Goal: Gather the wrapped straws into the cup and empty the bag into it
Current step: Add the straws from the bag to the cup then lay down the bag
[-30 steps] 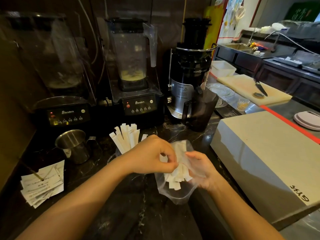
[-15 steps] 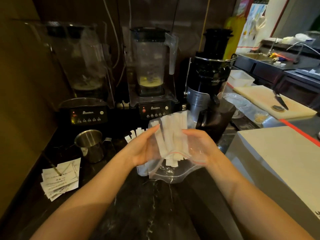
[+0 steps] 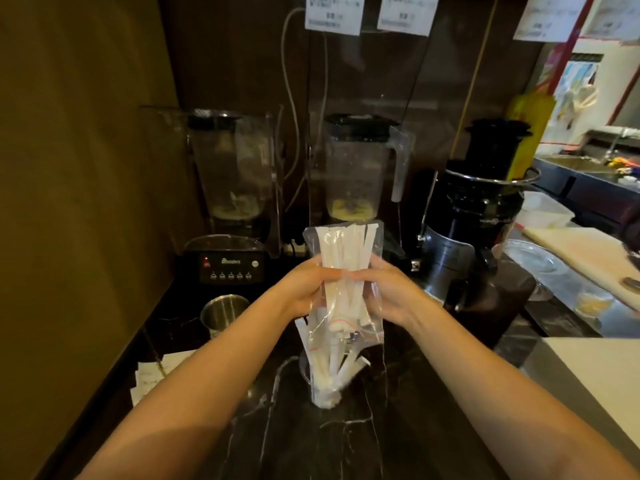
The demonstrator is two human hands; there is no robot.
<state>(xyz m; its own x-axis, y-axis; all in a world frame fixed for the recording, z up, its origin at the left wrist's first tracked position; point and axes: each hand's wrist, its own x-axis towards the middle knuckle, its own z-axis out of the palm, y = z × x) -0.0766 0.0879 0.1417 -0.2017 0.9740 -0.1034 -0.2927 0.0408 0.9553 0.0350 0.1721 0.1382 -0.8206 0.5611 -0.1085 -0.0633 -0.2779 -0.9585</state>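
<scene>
Bag point(image 3: 375, 237) of clear plastic hangs upended between the hands, its long axis near vertical, closed end up and red-lined mouth pointing down just above the cup point(image 3: 322, 396). The left hand point(image 3: 304, 289) grips its left edge and the right hand point(image 3: 391, 292) its right, fingers curled onto the plastic. Wrapped straws point(image 3: 337, 251) inside run lengthwise; more stand fanned in the clear cup on the dark bench point(image 3: 346, 445).

left hand point(image 3: 300, 289) and right hand point(image 3: 393, 293) grip bag point(image 3: 367, 332), mouth down | wrapped straws point(image 3: 341, 251) hang from it into cup point(image 3: 311, 382)
</scene>
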